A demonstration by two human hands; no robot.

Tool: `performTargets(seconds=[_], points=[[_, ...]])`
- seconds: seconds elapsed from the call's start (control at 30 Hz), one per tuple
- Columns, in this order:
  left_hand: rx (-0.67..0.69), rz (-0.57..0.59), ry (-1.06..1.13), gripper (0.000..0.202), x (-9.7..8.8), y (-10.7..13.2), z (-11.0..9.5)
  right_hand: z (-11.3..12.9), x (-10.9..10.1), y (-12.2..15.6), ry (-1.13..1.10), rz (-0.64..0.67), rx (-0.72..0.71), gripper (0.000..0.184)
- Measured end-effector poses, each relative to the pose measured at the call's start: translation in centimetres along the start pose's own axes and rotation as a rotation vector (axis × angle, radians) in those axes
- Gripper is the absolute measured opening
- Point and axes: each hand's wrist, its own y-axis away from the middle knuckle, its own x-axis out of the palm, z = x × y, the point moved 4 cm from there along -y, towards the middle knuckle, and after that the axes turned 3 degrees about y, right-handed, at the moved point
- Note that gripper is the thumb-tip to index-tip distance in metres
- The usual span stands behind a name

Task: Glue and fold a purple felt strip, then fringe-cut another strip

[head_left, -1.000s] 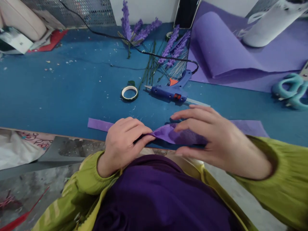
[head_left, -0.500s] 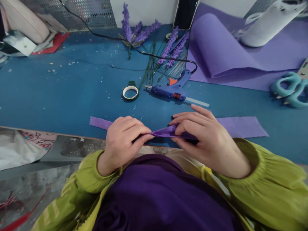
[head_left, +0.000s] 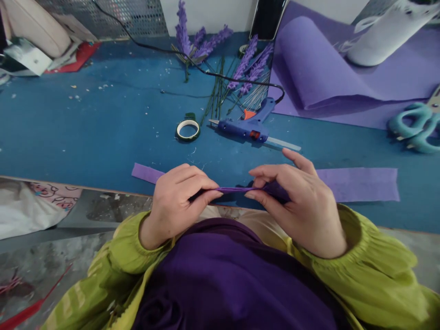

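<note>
A long purple strip of felt or crepe paper (head_left: 360,184) runs sideways along the table's front edge, passing through both hands. My left hand (head_left: 182,199) pinches it between thumb and forefinger. To the right, my right hand (head_left: 295,197) pinches the same strip with thumb and fingers, its little finger raised. Between the two hands the strip is folded into a narrow, taut band. Its left tail (head_left: 147,173) and wide right end lie flat on the blue table. Part of the strip is hidden behind my hands.
Beyond my hands lie a roll of green tape (head_left: 188,130) and a blue glue gun (head_left: 245,128) with its cord. Farther back are purple lavender-like flowers (head_left: 206,46), green stems (head_left: 217,89) and a phone (head_left: 268,18). On the right are purple sheet material (head_left: 319,68) and teal-handled scissors (head_left: 409,126).
The strip between my hands has gone from partly open to a narrow folded band. My right hand's fingers have closed to a pinch, and the strip's right end has shifted slightly right.
</note>
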Motion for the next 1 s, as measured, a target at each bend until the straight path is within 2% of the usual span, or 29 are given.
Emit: performTargets(seconds=[0.17, 0.3, 0.4, 0.57, 0.7, 0.8, 0.9, 1.0], points=[[0.012, -0.032, 0.006, 0.01, 0.2, -0.1, -0.3, 0.6, -0.1, 0.1, 0.021, -0.024, -0.028, 0.018], [0.069, -0.005, 0.006, 0.005, 0.4, -0.1, -0.5, 0.9, -0.2, 0.2, 0.042, -0.044, -0.057, 0.016], [0.058, 0.001, -0.034, 0.008, 0.3, -0.1, -0.4, 1.0, -0.4, 0.3, 0.045, -0.051, -0.063, 0.016], [0.039, 0.003, -0.124, 0.022, 0.3, -0.2, -0.6, 1.1, -0.4, 0.3, 0.031, -0.043, -0.049, 0.017], [0.034, -0.01, -0.139, 0.009, 0.5, -0.2, -0.9, 1.3, -0.4, 0.2, 0.034, -0.048, -0.064, 0.016], [0.024, -0.015, -0.136, 0.009, 0.7, -0.3, -1.1, 1.5, -0.4, 0.2, 0.036, -0.048, -0.069, 0.017], [0.032, -0.01, -0.132, 0.018, 0.8, -0.2, -1.1, 1.5, -0.3, 0.3, 0.037, -0.059, -0.078, 0.017], [0.028, -0.024, -0.121, 0.009, 0.8, -0.2, -1.1, 1.6, -0.1, 0.4, 0.036, -0.07, -0.093, 0.017]])
